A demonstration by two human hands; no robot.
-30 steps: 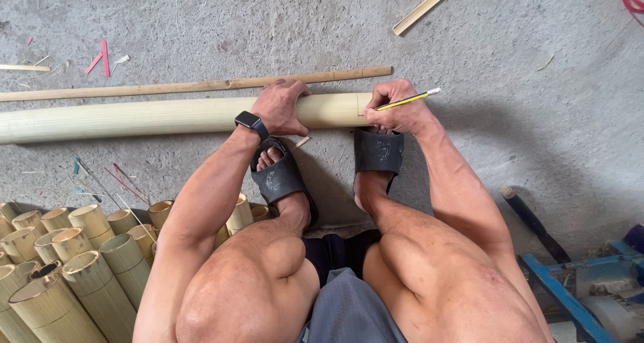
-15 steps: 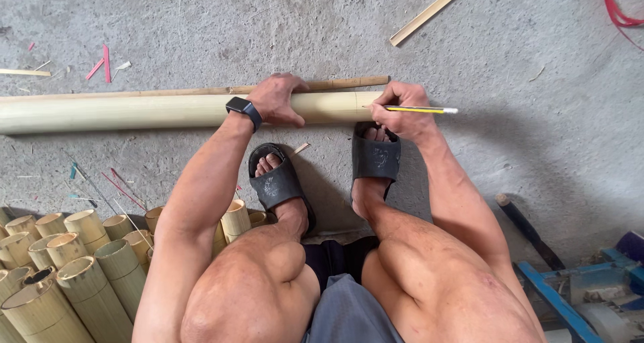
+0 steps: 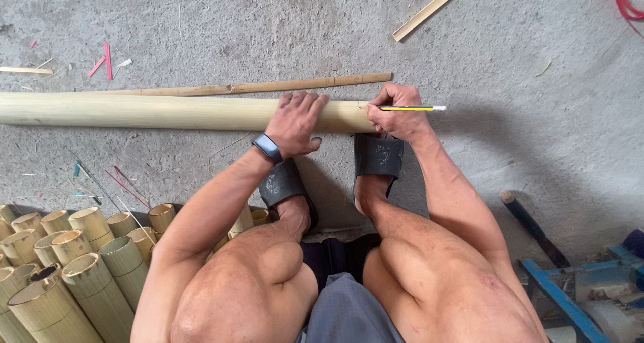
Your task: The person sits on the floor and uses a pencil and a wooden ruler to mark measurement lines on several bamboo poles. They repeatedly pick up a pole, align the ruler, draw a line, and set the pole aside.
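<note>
The right hand (image 3: 396, 118) is closed around a yellow pencil (image 3: 410, 107), which lies almost level, its pale end pointing to the right past the fingers. This hand rests on the right end of a long pale bamboo pole (image 3: 168, 111). The left hand (image 3: 295, 123) lies open and flat on the same pole, just beside the right one, with fingers spread over the top; a dark wristband (image 3: 268, 148) sits on its wrist. The pole lies on the concrete floor (image 3: 537, 81), going out to the left edge of the view. Just behind it, a thinner brown stick (image 3: 268, 86) lies nearly parallel. Below the hands, two feet in black sandals (image 3: 379, 156) stand on the floor near the pole. At the lower left, short cut bamboo tubes (image 3: 67, 262) are piled together. A blue metal frame (image 3: 563, 296) shows at the lower right.
</note>
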